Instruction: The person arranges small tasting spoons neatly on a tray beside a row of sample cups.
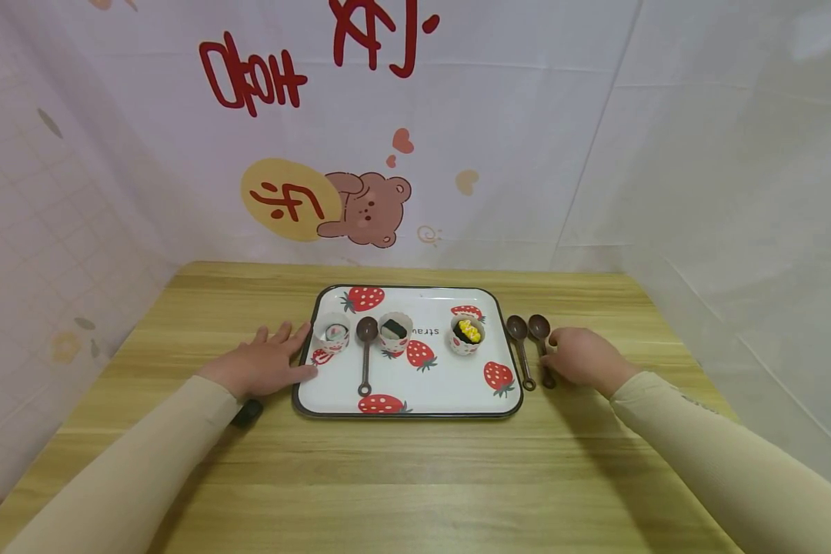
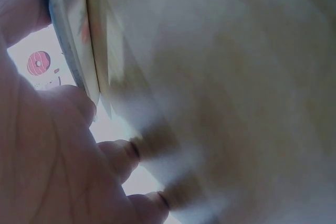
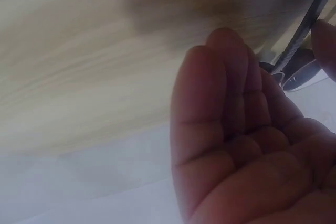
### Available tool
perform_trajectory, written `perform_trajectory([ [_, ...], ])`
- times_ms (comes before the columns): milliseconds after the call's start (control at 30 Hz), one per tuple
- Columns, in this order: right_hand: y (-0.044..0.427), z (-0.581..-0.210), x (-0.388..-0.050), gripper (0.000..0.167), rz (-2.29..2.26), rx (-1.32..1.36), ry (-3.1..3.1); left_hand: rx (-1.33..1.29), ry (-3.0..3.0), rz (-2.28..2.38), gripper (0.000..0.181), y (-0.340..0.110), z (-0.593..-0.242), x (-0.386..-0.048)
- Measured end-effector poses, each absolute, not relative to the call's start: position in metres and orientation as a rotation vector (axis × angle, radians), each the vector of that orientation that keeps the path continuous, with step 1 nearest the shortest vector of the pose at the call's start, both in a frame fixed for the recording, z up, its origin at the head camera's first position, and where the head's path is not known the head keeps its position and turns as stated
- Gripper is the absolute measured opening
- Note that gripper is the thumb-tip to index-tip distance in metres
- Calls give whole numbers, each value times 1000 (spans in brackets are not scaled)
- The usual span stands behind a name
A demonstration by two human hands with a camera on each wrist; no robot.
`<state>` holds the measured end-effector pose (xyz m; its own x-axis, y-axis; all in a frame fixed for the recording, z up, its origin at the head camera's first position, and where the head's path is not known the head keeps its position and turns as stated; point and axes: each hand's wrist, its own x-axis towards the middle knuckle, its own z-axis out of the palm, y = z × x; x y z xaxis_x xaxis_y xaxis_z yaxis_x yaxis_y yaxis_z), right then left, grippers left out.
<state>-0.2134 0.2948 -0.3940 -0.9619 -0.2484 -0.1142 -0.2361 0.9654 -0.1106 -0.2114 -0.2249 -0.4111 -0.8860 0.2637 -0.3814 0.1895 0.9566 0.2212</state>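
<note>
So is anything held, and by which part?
The left hand rests at the tray, gripping nothing. The right hand is at the handle of the rightmost brown spoon; whether it grips cannot be told.

Three spoons (image 1: pixel 367 330), three cups (image 1: pixel 465 348), three sushi-like pieces (image 1: pixel 468 331), one tray (image 1: pixel 443 391), one black object (image 1: pixel 248 414)

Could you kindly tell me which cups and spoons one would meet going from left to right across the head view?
Pink-and-white-filled cup, lone brown spoon, black-and-white-filled cup, yellow-and-black-filled cup, left spoon of the brown pair, right spoon of the brown pair.
</note>
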Motion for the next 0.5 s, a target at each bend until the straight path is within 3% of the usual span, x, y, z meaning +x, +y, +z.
perform_trajectory([
  [500, 294, -392, -211, 14, -140, -420, 3001, 324, 2699, 229, 102, -225, -414, -213],
])
